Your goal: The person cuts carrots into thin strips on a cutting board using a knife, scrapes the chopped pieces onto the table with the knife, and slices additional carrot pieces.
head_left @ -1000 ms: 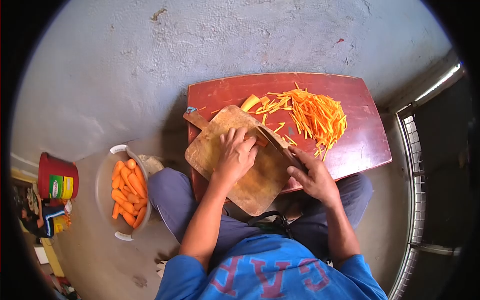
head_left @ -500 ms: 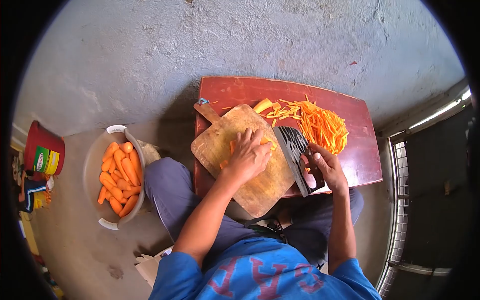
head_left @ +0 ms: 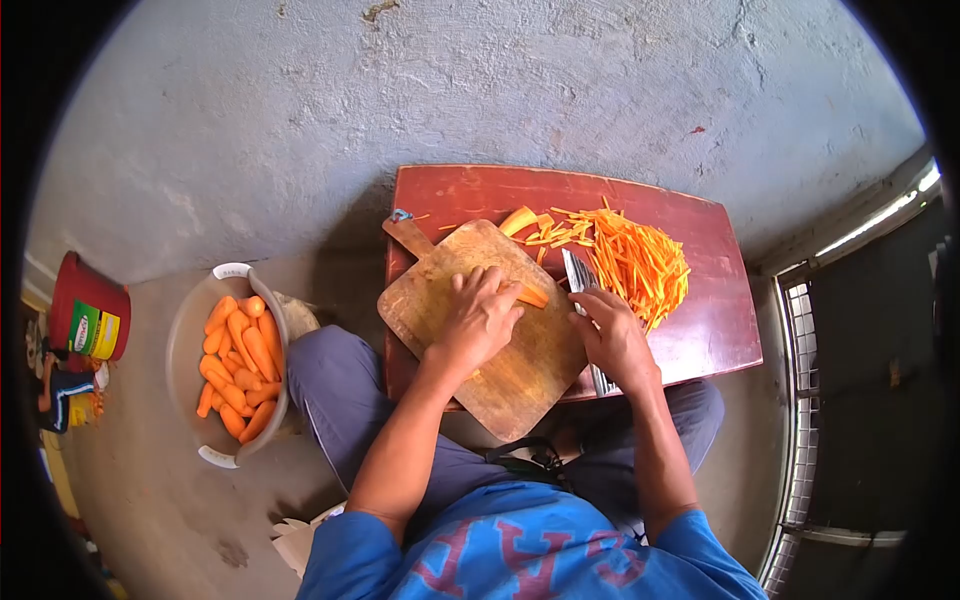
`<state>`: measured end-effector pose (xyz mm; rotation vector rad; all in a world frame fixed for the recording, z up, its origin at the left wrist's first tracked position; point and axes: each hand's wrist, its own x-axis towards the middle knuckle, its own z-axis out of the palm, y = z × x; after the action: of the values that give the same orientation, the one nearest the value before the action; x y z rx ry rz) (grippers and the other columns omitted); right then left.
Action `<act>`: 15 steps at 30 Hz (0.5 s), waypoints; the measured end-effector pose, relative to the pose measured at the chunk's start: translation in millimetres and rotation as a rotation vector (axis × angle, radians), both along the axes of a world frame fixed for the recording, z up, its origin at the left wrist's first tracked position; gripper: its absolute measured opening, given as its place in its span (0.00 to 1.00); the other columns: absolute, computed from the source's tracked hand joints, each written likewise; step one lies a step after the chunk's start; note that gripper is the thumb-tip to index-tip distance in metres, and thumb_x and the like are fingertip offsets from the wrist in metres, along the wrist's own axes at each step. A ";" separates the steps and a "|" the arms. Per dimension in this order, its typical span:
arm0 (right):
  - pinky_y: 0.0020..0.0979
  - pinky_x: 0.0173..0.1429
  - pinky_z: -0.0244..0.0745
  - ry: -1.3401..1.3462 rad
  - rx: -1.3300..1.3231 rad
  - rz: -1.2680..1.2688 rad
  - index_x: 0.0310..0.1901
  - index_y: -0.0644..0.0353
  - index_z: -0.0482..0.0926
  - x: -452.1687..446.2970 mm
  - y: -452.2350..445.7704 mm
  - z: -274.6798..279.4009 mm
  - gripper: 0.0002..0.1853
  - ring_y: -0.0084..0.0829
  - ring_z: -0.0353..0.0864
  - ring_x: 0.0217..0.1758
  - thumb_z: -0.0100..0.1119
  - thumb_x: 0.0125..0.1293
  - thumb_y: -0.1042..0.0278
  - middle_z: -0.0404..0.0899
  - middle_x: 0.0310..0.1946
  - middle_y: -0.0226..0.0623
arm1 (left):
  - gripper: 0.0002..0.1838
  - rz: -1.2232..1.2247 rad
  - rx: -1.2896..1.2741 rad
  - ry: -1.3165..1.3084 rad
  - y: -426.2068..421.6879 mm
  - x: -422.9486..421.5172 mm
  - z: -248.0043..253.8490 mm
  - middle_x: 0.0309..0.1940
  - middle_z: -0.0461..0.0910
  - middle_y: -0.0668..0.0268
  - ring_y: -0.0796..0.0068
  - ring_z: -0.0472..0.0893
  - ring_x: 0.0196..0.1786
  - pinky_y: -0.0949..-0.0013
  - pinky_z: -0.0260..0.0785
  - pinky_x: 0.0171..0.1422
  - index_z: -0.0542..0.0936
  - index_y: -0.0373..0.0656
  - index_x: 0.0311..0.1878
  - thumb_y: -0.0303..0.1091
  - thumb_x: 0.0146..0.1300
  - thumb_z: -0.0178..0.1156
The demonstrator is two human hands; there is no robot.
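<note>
My left hand [head_left: 478, 315] presses down on a cut carrot piece [head_left: 532, 295] lying on the wooden cutting board [head_left: 510, 390]. Its fingers curl over the carrot, and one orange end sticks out on the right. My right hand [head_left: 612, 338] is closed over the middle of a wide-bladed knife [head_left: 578, 268] along the board's right edge. The blade shows above and below that hand; its handle is hidden under the fingers. Beyond the board lies a heap of carrot strips [head_left: 642, 262], with a larger carrot chunk [head_left: 518, 220] at the board's far edge.
The board rests on a low red table [head_left: 700, 345] against a rough wall [head_left: 500, 90]. To the left stands a grey tub [head_left: 180, 350] of whole carrots [head_left: 240, 360]. A red bucket [head_left: 75, 300] and part of another person [head_left: 65, 385] appear farther left. A dark door [head_left: 870, 370] is at right.
The knife has tipped from lying nearly flat to more upright, and my right hand has moved left over it. My left hand has shifted slightly left, showing more of the carrot.
</note>
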<state>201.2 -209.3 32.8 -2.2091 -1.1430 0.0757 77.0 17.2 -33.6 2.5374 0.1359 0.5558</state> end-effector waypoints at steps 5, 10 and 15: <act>0.51 0.64 0.88 -0.097 -0.016 0.115 0.60 0.68 0.90 -1.0 31.0 1.1 0.15 0.59 0.93 0.60 0.74 0.76 0.73 0.92 0.54 0.54 | 0.18 0.043 0.057 -0.011 9.4 -4.2 -2.2 0.57 0.85 0.60 0.55 0.81 0.67 0.46 0.64 0.73 0.92 0.43 0.63 0.34 0.71 0.78; 0.53 0.67 0.83 -0.430 -0.279 0.217 0.55 0.64 0.86 -1.6 67.2 -32.2 0.11 0.58 0.88 0.60 0.62 0.80 0.68 0.88 0.49 0.53 | 0.18 0.046 0.099 -0.019 17.7 -4.6 0.3 0.55 0.86 0.60 0.54 0.81 0.67 0.46 0.65 0.74 0.91 0.43 0.63 0.31 0.71 0.77; 0.57 0.65 0.83 -0.222 -0.238 0.190 0.51 0.64 0.84 -33.5 60.7 -30.6 0.09 0.61 0.90 0.58 0.69 0.77 0.68 0.89 0.48 0.57 | 0.17 0.115 0.132 0.015 33.5 -21.6 22.5 0.54 0.87 0.60 0.55 0.83 0.64 0.48 0.66 0.73 0.91 0.45 0.62 0.33 0.72 0.76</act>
<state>167.7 -148.6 2.2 -2.3536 -1.5353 0.0493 55.4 50.7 -11.1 2.6752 0.2594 0.6084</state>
